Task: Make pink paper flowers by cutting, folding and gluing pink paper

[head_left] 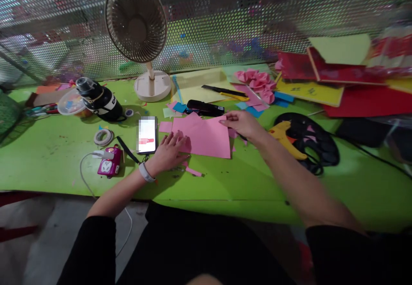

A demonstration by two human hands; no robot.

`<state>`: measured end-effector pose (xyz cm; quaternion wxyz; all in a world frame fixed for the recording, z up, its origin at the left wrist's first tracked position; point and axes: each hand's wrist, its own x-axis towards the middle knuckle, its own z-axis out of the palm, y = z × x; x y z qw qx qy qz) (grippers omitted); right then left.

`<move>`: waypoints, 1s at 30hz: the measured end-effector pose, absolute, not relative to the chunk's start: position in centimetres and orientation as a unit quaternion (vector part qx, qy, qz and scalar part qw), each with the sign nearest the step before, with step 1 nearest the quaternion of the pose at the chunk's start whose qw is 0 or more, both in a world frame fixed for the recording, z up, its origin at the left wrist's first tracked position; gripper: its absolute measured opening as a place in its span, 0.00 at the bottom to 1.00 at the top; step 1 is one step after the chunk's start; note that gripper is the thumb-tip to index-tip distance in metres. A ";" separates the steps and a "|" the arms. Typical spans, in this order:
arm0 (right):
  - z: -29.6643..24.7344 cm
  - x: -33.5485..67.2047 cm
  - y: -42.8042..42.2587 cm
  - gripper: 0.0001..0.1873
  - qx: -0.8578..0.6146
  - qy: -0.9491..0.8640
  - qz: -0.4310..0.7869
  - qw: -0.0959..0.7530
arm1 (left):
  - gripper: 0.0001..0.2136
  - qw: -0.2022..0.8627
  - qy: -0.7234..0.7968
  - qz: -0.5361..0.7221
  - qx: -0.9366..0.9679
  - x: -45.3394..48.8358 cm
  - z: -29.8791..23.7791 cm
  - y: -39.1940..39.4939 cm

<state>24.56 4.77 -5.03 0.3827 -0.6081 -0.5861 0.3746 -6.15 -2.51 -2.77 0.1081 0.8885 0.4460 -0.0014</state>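
Observation:
A pink sheet of paper [206, 137] lies flat on the green table [58, 147]. My left hand [169, 151], with a white wristband, rests flat with fingers spread on the sheet's left edge. My right hand [241, 124] pinches the sheet's top right corner between thumb and fingers. A thin pink strip [193, 171] lies just below my left hand.
A phone [147, 135] lies left of the sheet, with a pink gadget [110, 161], tape roll [103, 137], black bottle [99, 99] and fan [141, 36] further left and behind. A yellow glue gun [286, 139], black stapler [205, 107], utility knife [225, 91], pink paper flowers [255, 81] and coloured sheets [341, 83] lie to the right.

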 end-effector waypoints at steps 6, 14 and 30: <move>-2.2 23.7 3.2 0.20 -0.608 -0.656 0.245 0.374 | 0.37 0.121 0.451 0.064 0.882 -6.2 -2.5 -2.3; 0.2 22.8 7.1 0.19 -0.567 -0.663 0.149 0.465 | 0.46 0.103 0.508 0.254 0.817 -7.2 -0.2 1.2; -2.2 23.1 16.1 0.19 -0.675 -0.582 0.066 0.450 | 0.10 0.427 0.491 0.544 0.530 -10.7 -0.7 11.8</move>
